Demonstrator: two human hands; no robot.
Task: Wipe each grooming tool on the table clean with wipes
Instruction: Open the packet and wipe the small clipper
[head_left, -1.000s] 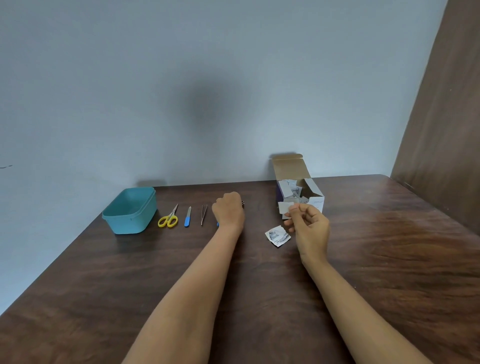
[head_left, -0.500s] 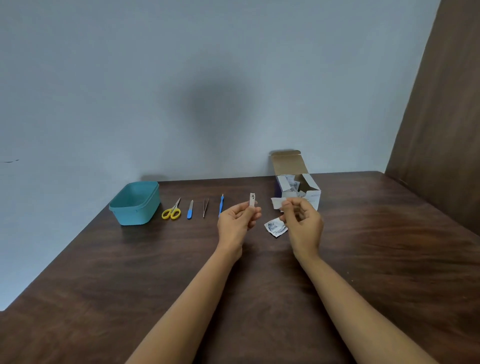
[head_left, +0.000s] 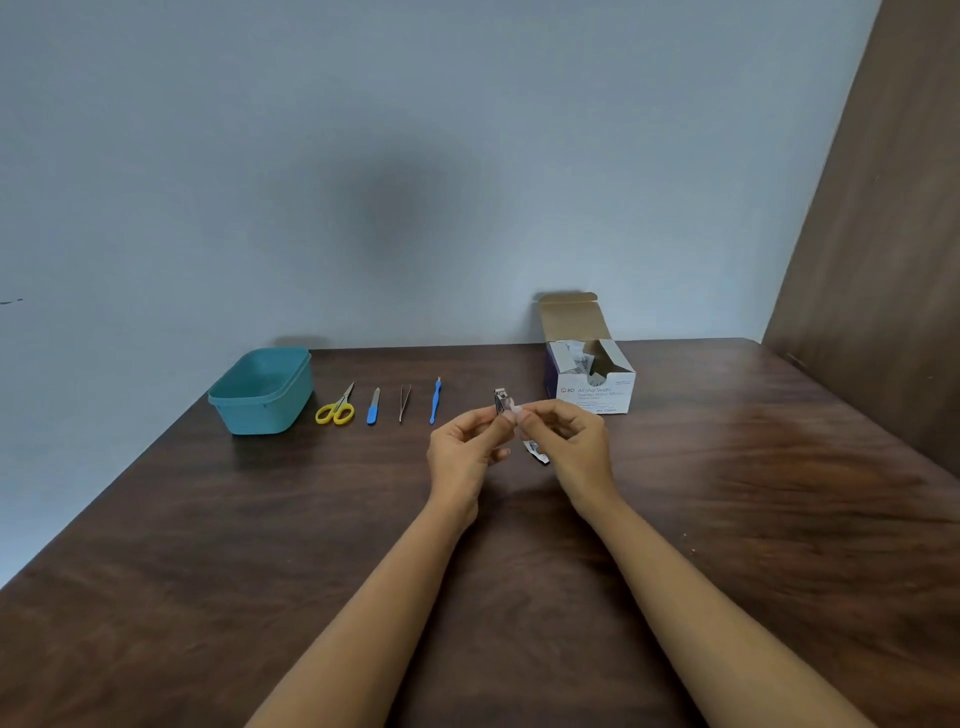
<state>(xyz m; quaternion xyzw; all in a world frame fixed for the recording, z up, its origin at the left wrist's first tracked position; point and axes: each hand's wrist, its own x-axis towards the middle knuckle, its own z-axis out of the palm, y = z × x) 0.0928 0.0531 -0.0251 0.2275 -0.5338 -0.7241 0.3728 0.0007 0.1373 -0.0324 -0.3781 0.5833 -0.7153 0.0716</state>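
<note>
The left hand (head_left: 462, 452) is raised above the middle of the table (head_left: 208, 597), a little nearer to the far edge. Its thumb and fingers are curled around the lower part of a small metal nail clipper (head_left: 500, 401). The clipper stands out above the fingertips, so the grip is at its bottom end and the top end is free. Its long axis is nearly upright and the free end points up, toward the far edge. I cannot tell which end is the cutting one.

The right hand (head_left: 571, 447) is just beside the left one. Its fingertips are closed together on a small pale wipe (head_left: 511, 415), and the wipe touches the right side of the clipper, just above the left fingers.

A torn wrapper (head_left: 537, 451) lies on the table, partly hidden by the right hand. Near the far edge a row of things lies from left to right: a teal tub (head_left: 265, 413), yellow scissors (head_left: 336, 408), a nail file (head_left: 373, 407), tweezers (head_left: 404, 401) and a thin blue tool (head_left: 435, 401). All four tools lie with the long axis toward the far edge. An open box of alcohol swabs (head_left: 597, 395) stands further right along that edge.
</note>
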